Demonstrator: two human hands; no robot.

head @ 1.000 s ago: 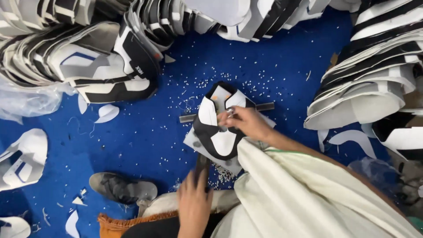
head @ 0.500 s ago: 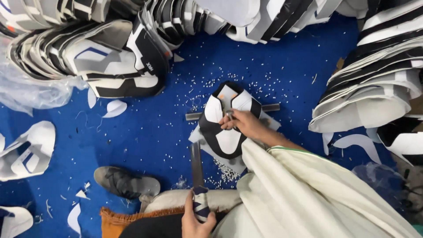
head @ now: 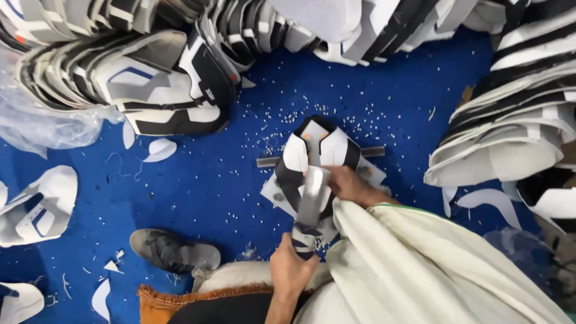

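A: Shoe upper piece [head: 315, 159], black and white, lies flat just ahead of the right hand's [head: 351, 186] fingertips, on a grey plate over a thin metal bar [head: 375, 152]. Right fingers are pressed together flat on its near edge.

B: Left hand [head: 292, 270]?

A: Fingers curled tight around the taped handle of a flat metal tool [head: 312, 201]. Half a second ago that tool lay low beside the piece; now its blade stands over the piece's middle, just beyond the left knuckles. Reads as a strike or punch stroke in progress, judging by posture only.

B: Surface?

A: Blue sheet [head: 216, 174], speckled with small white punch-outs thickest around the fingers. Stacks of cut uppers [head: 150, 78] fan out well beyond the fingertips, more at right [head: 510, 138]. Clear plastic bag [head: 42, 120] far left. Grey sandal [head: 174, 251] left of the left hand. Cream cloth [head: 432, 264] drapes behind the right wrist.

B: Room?

A: Floor-level only; walls not visible.
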